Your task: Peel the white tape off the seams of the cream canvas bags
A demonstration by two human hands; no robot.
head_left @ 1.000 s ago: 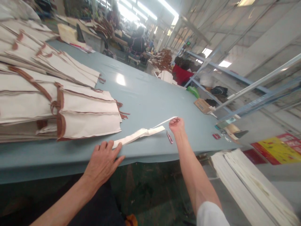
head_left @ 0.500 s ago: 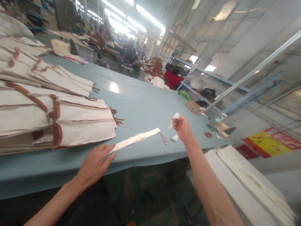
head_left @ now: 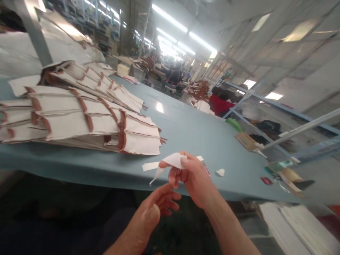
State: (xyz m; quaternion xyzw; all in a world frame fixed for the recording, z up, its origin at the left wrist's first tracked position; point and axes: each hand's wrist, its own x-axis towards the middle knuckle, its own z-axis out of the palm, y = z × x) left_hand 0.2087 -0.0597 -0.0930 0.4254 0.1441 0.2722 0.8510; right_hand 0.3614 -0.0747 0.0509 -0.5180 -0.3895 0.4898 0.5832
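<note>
My right hand is closed on a small white paper strip, held just off the near edge of the blue table. My left hand is below it, fingers curled loosely, its fingertips close to the strip's hanging tail; I cannot see anything in it. A longer white strip lies flat on the table behind my hands. A small torn white scrap rests to the right.
Stacks of cream fabric bags with brown trim fill the table's left side. A red-handled tool lies by my right hand. Blue metal shelving stands at right, white boards below. People work far back.
My right hand has pulled back from the table toward me, carrying the white strip. My left hand left the long strip and came under the right hand. The view has swung left.
</note>
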